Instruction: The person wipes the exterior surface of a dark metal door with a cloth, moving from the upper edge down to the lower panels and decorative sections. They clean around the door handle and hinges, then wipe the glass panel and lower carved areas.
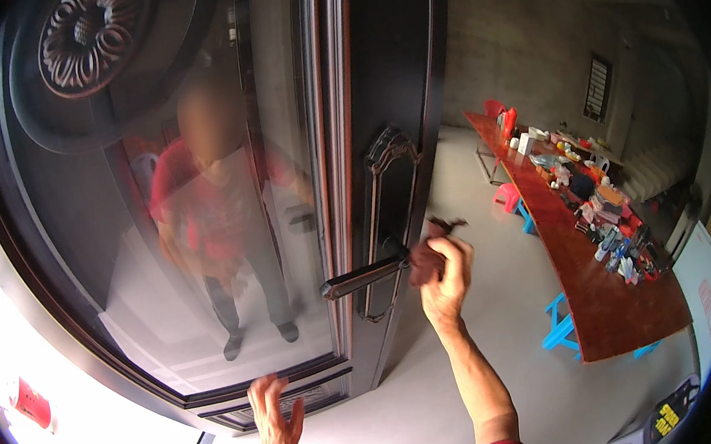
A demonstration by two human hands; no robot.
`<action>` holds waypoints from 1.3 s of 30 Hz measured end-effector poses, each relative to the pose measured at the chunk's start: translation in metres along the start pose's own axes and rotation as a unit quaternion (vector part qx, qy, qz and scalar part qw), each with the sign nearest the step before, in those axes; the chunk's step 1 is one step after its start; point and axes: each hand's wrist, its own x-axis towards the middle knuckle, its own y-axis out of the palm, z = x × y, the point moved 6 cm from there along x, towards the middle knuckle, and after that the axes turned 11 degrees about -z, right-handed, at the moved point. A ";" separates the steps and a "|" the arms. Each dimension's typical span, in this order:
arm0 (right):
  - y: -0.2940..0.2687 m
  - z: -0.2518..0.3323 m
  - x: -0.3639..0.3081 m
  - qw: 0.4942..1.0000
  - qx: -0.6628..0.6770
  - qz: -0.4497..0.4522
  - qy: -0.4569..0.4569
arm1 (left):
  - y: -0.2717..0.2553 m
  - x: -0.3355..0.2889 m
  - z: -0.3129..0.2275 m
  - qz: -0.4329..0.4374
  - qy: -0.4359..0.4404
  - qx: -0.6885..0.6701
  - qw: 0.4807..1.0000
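Note:
A dark door [392, 44] with a large glossy panel stands before me, partly swung out. My right hand [446, 277] is closed on a crumpled dark reddish-brown cloth [427, 262], held against the pivot end of the lever handle [366, 279]. Behind the lever is an ornate long backplate [392, 156]. Lower and to the left, my left hand [276, 416] has its fingers apart and holds nothing; it is in front of the door's lower carved panel [327, 394], and whether it touches the door I cannot tell. My own reflection shows in the glossy panel.
On the right a long reddish-brown table [614, 318] carries many mixed small items. Blue stools [558, 323] and a pink-red stool [506, 197] stand by it. A grey bin-like container [667, 419] with a black item sits lower right. A red object [32, 403] lies in bright light at left.

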 end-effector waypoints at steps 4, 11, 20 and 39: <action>0.053 0.049 0.052 0.945 0.004 0.197 -0.263 | 0.031 0.120 -0.106 -0.055 0.154 0.013 0.987; 0.078 0.049 0.096 0.932 -0.026 0.153 -0.327 | 0.094 0.162 -0.119 0.054 0.147 0.140 0.978; 0.101 0.035 0.183 0.996 -0.036 -0.081 -0.004 | 0.108 0.157 -0.116 0.047 0.190 0.143 0.970; 0.142 0.052 0.334 0.940 -0.025 -0.169 -0.295 | 0.111 0.157 -0.105 0.021 0.134 0.138 0.981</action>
